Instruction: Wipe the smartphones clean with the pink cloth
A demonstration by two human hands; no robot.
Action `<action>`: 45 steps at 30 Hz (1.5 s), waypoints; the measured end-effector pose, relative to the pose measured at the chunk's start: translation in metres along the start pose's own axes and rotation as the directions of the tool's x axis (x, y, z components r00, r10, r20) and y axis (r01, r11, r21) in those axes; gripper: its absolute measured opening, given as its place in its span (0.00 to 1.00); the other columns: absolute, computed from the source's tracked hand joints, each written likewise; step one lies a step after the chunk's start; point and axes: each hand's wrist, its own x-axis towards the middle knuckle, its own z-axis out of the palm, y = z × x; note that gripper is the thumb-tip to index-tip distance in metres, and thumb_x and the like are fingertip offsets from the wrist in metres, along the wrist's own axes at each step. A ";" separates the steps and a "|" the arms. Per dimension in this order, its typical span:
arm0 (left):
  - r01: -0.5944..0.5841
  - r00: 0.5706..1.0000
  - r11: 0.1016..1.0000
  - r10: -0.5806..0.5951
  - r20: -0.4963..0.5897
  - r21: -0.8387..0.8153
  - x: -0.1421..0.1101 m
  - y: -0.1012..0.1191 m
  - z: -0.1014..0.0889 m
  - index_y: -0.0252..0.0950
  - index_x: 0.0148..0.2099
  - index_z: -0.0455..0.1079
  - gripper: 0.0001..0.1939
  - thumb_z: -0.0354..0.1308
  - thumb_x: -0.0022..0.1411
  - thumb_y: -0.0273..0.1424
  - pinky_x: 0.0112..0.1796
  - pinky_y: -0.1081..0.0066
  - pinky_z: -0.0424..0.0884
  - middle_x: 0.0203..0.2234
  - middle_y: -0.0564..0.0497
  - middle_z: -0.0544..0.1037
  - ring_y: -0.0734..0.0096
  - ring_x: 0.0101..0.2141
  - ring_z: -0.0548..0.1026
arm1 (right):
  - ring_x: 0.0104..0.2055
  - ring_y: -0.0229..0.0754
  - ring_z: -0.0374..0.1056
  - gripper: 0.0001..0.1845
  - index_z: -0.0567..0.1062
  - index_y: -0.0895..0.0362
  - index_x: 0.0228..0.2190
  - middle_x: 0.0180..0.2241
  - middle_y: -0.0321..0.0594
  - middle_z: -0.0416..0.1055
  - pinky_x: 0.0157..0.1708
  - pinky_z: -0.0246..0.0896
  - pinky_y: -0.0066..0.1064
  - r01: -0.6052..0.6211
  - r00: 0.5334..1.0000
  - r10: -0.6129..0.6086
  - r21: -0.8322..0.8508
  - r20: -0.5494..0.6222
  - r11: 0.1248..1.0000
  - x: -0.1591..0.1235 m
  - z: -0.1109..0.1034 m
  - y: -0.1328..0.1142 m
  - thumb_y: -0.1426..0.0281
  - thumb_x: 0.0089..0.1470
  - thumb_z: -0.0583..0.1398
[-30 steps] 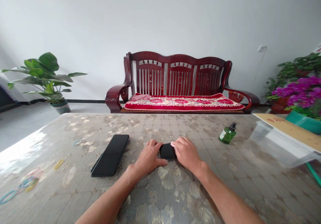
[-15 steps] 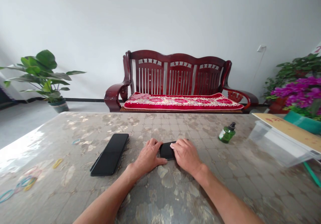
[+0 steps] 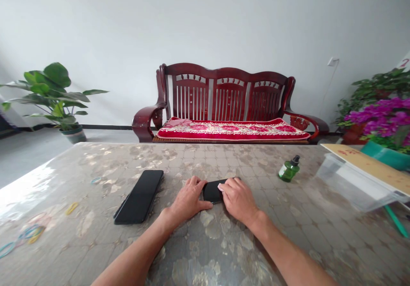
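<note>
A smartphone [image 3: 211, 192] with a dark screen lies flat on the table, its length running left to right. My left hand [image 3: 188, 198] grips its left end, thumb along the near edge and fingers at the far edge. Over the phone's right part is my right hand [image 3: 238, 198], fingers bent and pressed together. A small white pad [image 3: 220, 187] peeks out at those fingertips against the screen; most of it is hidden. To the left of my hands rests a larger black phone or tablet [image 3: 139, 197], its screen dark.
A green pump bottle [image 3: 288, 169] stands to the right. Beyond it is a clear plastic box [image 3: 352, 183] under a tan board [image 3: 368, 164]. Coloured rubber bands [image 3: 32, 233] lie at far left on the patterned table [image 3: 105, 252]. A wooden bench [image 3: 229, 93] stands behind.
My right hand has shifted slightly across the screen, and the phone's far right corner now shows beyond it. My left hand keeps its hold. The whole view has drifted a little.
</note>
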 end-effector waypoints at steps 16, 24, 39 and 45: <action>0.005 1.000 1.000 -0.005 0.011 0.023 -0.001 0.001 -0.001 0.38 0.55 0.68 0.28 0.68 0.54 0.41 0.51 0.63 0.66 0.47 0.45 0.69 0.55 0.49 0.69 | 0.40 0.43 0.64 0.11 0.78 0.52 0.40 0.36 0.39 0.73 0.42 0.57 0.32 0.053 0.997 -0.048 0.088 -0.055 0.995 -0.006 0.001 -0.001 0.76 0.61 0.57; 0.002 1.000 1.000 -0.002 0.015 0.017 -0.001 0.000 -0.001 0.38 0.55 0.68 0.29 0.68 0.54 0.42 0.50 0.64 0.66 0.47 0.45 0.68 0.54 0.49 0.68 | 0.38 0.43 0.65 0.11 0.79 0.51 0.37 0.33 0.38 0.73 0.39 0.56 0.34 -0.091 0.993 0.090 -0.007 -0.072 0.996 -0.007 -0.001 0.018 0.77 0.58 0.59; 0.048 0.998 0.999 -0.048 0.032 -0.020 -0.002 0.004 -0.004 0.41 0.54 0.69 0.28 0.69 0.53 0.42 0.49 0.64 0.66 0.48 0.46 0.69 0.55 0.50 0.69 | 0.38 0.43 0.65 0.13 0.79 0.52 0.35 0.32 0.38 0.72 0.39 0.55 0.33 -0.064 0.993 0.066 0.024 -0.097 0.998 -0.010 -0.003 0.019 0.80 0.54 0.59; 0.050 0.998 0.998 -0.049 0.040 -0.026 -0.001 0.004 -0.006 0.41 0.56 0.69 0.30 0.70 0.52 0.43 0.49 0.64 0.67 0.48 0.46 0.69 0.54 0.50 0.69 | 0.37 0.43 0.65 0.11 0.78 0.53 0.35 0.32 0.38 0.71 0.37 0.54 0.34 -0.060 0.991 0.061 0.015 -0.115 0.998 -0.013 0.000 0.012 0.79 0.54 0.59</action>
